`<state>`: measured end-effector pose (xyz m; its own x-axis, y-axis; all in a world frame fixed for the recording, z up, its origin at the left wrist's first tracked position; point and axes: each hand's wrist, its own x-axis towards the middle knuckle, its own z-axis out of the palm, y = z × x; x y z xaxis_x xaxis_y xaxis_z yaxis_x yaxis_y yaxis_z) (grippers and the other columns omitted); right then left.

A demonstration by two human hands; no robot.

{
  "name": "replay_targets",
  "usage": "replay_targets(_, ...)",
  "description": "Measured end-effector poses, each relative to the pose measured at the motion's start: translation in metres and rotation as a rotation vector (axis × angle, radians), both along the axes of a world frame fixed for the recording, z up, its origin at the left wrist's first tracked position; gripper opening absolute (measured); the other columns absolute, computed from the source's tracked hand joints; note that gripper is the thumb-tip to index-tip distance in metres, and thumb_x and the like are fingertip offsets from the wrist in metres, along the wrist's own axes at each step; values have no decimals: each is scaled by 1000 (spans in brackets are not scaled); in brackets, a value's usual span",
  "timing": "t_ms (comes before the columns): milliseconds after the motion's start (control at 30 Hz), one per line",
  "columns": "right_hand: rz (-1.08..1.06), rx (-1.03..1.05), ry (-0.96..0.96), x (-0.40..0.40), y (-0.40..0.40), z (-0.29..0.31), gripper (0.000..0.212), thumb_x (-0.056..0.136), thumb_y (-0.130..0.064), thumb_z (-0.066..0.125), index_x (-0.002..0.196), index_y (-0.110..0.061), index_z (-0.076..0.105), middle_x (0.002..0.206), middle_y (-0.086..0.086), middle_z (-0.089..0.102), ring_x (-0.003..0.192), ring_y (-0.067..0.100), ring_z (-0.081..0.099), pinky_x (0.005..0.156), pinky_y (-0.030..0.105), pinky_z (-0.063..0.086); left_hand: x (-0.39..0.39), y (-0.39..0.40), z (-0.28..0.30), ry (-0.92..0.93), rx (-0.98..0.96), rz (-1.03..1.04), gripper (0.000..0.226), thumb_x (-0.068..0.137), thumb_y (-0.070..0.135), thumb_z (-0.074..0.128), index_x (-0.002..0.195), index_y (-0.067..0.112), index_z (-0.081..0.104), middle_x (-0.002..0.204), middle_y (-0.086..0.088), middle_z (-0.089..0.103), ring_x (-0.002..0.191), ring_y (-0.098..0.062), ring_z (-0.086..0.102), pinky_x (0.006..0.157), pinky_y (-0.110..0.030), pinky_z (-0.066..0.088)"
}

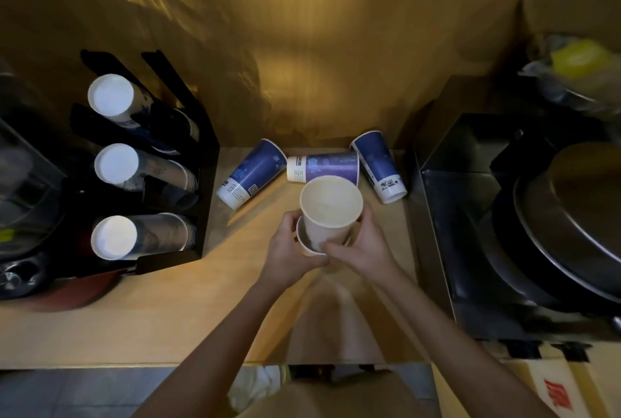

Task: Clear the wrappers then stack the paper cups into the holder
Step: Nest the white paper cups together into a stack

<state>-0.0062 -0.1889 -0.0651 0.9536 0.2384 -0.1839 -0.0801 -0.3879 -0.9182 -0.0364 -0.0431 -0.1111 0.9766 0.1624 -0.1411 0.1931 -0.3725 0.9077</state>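
In the middle of the wooden counter [168, 316], both hands hold white paper cups. My right hand [361, 246] grips an upper white cup [331, 206], mouth up, which sits partly inside a lower cup [304, 244] held by my left hand [289, 249]. Three blue paper cups lie on their sides behind them: one at the left [250, 174], one in the middle [324, 167], one at the right [379, 165]. The black cup holder [201, 162] stands at the left with three stacks of cups [116, 165] lying in its slots, bottoms toward me.
A dark metal box [447, 222] with round metal pans [578, 216] stands at the right. A bag with something yellow [578, 61] sits at the far right. Dark items and a red object [77, 290] crowd the left edge. A cardboard box [551, 390] is below the counter.
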Motion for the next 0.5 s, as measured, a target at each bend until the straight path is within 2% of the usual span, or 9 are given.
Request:
replay_targets(67,6,-37,-13,-3,-1,-5,103,54,-23,85,136,-30,22,137,0,41,128,18,39,100,35,40,0,-1,0,7,3,10,87,47,27,90,112,37,34,112,16,48,106,-5,50,82,-17,43)
replay_targets(167,56,-139,-33,-7,-1,-5,108,54,-39,82,139,-35,14,143,0,35,130,18,36,104,40,40,-1,-2,0,-4,14,8,89,47,29,90,117,32,35,114,16,47,105,-2,47,76,-8,38)
replay_targets(300,118,-252,-65,-8,0,-9,89,74,-40,71,142,-23,16,144,4,34,133,20,30,103,35,33,-4,-1,2,-41,53,-15,90,50,28,88,124,23,37,116,14,46,107,-5,47,76,-6,37)
replay_targets(433,174,-357,-118,-6,-4,-8,78,81,-42,62,143,-19,21,146,4,35,134,20,26,108,37,30,-2,-1,9,-68,115,-58,93,52,30,87,128,21,34,125,3,50,114,-14,48,86,-23,45)
replay_targets(500,175,-383,-98,0,-8,-2,76,82,-42,61,143,-16,23,145,6,38,133,22,30,108,38,31,3,-5,18,-69,164,-103,98,54,33,85,133,21,28,132,-2,47,117,-17,46,92,-31,45)
